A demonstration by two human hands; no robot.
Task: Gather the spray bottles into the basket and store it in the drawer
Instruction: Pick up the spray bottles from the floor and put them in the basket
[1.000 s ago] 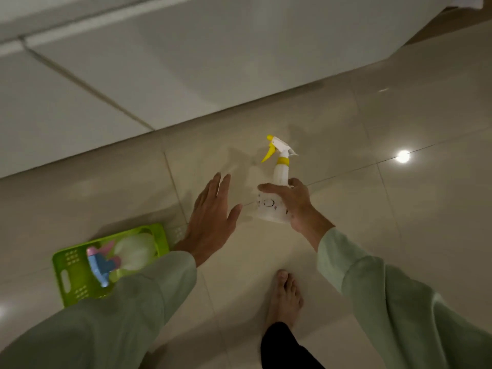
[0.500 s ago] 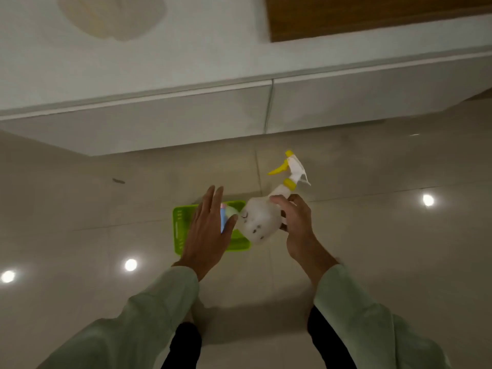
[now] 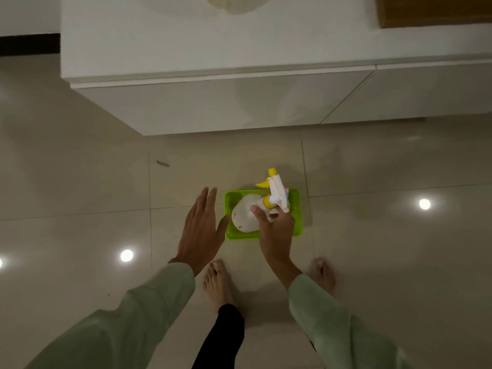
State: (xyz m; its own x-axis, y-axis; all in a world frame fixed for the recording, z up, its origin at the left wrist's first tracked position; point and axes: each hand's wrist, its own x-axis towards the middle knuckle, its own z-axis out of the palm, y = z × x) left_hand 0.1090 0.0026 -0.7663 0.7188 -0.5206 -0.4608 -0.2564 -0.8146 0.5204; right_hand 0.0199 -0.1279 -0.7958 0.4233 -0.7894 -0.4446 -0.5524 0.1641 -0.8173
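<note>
The right hand (image 3: pixel 277 230) has its fingers (image 3: pixel 257 213) clamped round the neck of a white spray bottle (image 3: pixel 243 214) with a yellow trigger, held over the green basket (image 3: pixel 296 209) on the floor, so this bottle looks about to go in but is not yet let go. The left hand (image 3: pixel 201 230) hovers just left of the basket, fingers apart and empty. Something pink shows past the fingers, behind the nozzle, perhaps another bottle; storing the basket in the white drawer (image 3: pixel 226 107) beyond remains.
</note>
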